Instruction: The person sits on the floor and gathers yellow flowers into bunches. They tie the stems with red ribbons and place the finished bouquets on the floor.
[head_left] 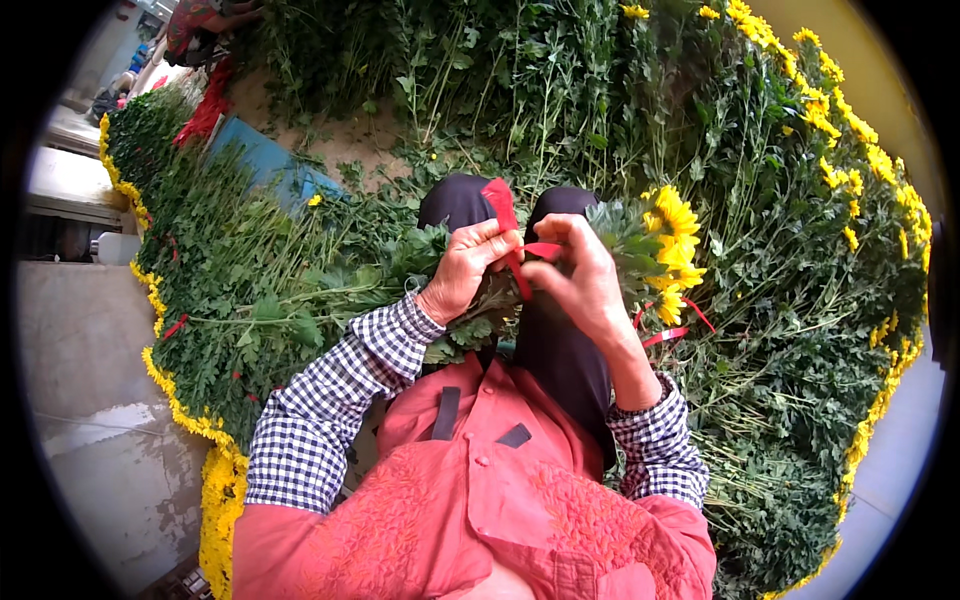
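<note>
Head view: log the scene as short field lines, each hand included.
Left hand: pinching red ribbon
Right hand: thumb and index finger apart, ribbon between them; contact unclear
Yellow flower bunch: just right of the right hand
Surroundings: leafy stems ahead and both sides
Blue panel: ahead left, partly covered

Pretty bright, soft light, yellow blooms (677, 240) beside the right hand (583, 278) almost glaring, clutter (107, 101) far up-left of it maybe blurry, edges bent and black.

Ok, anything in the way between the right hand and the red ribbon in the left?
Nothing visible: the red ribbon runs from the left hand into the gap between thumb and forefinger of the right hand.
</note>
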